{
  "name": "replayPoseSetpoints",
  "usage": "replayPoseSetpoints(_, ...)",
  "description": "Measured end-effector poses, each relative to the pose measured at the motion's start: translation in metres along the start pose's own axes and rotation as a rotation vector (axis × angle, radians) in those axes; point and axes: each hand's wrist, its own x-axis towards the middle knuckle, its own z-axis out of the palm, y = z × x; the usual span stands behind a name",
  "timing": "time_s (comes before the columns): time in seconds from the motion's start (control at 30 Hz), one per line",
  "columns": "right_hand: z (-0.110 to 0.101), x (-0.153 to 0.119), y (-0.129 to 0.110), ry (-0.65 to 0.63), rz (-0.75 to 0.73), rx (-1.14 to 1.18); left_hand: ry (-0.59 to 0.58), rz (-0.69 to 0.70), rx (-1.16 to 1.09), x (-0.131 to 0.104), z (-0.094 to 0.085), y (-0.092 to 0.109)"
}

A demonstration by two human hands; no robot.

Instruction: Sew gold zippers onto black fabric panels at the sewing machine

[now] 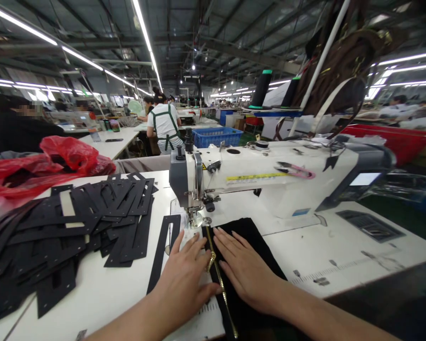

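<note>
A white sewing machine [248, 173] stands on the table, its needle area just beyond my fingertips. My left hand [186, 274] lies with spread fingers at the left of a gold zipper [220, 279], its thumb touching the zipper's edge. Flat on the black fabric [266, 255], right of the zipper, rests my right hand [243, 267], fingers stretched toward the needle. The gold zipper pull [212, 258] shows between both hands. A black frame-shaped piece [159, 260] lies left of my left hand, partly under the machine's head.
Many black cut pieces [117, 213] are piled at the left, with red plastic [71, 158] behind. Thread cones [261, 90] stand beyond the machine. Pink-handled snips [294, 169] lie on the machine arm. Farther back are a blue crate [216, 137] and a person in a green apron [165, 121].
</note>
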Motion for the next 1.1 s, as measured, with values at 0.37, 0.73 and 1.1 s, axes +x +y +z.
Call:
replayPoseSetpoints(0.37, 0.006, -0.001, 0.002, 0.052, 0.009, 0.041, 0.257, 0.169, -0.073, -0.020, 0.035, -0.009)
replayPoseSetpoints(0.73, 0.005, 0.010, 0.007, 0.056, 0.004, -0.008, 0.247, 0.291, 0.322, -0.034, 0.006, -0.061)
replayPoseSetpoints(1.1, 0.015, 0.025, 0.023, 0.424, 0.236, -0.093, -0.031, 0.157, 0.172, -0.007, -0.011, -0.033)
